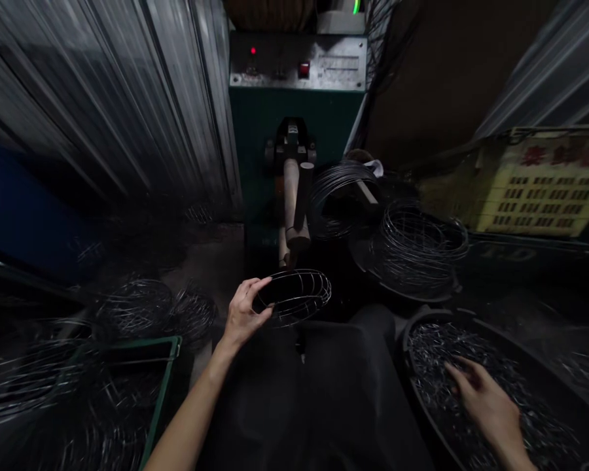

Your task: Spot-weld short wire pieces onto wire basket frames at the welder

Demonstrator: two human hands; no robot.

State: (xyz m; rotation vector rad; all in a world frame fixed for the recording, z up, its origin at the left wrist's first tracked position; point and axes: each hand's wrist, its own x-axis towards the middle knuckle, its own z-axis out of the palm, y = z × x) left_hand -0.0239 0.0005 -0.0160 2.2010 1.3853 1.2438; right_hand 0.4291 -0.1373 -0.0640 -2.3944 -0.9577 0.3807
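Machinery (294, 108) filled the far middle of my feed. A dark tub (405, 350) stood on the right, presumably for easy reach. Just below the machine's arms (290, 196) was a wire frame (299, 298), its left edge between the slightly parted thumb and fingers of the left hand (243, 311), probably to steady it. The right hand (485, 396) was over the tub, fingers loosely curled at metal pieces (434, 350); I couldn't tell whether they held any. Shadow hid whether frame and arms touched; the bottom edge cut off the right forearm.
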